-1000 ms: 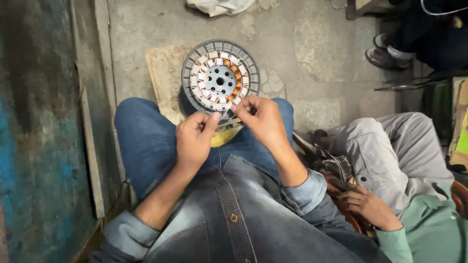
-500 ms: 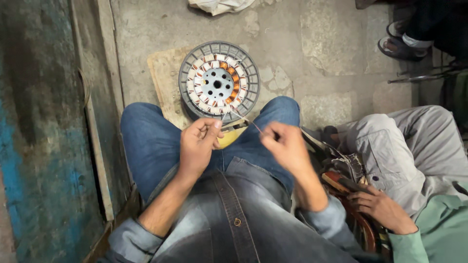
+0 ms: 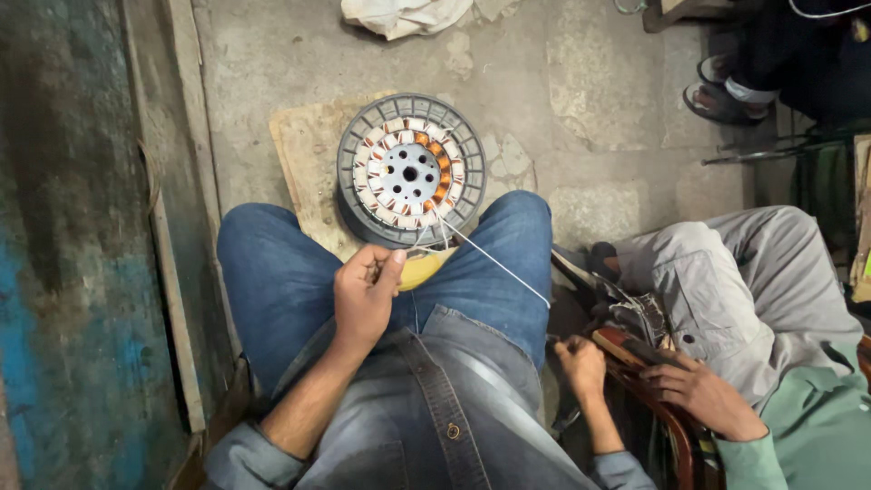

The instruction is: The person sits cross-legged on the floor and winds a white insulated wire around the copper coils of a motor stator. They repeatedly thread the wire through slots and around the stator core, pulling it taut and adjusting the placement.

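Fingers [image 3: 392, 263] of the left hand [image 3: 363, 295] pinch a thin white string [image 3: 494, 261] running taut from the round motor stator [image 3: 410, 170], which rests on the floor [image 3: 590, 100] between the knees; right hand [image 3: 581, 363], lowered beside the thigh, closes on its far end to keep tension.
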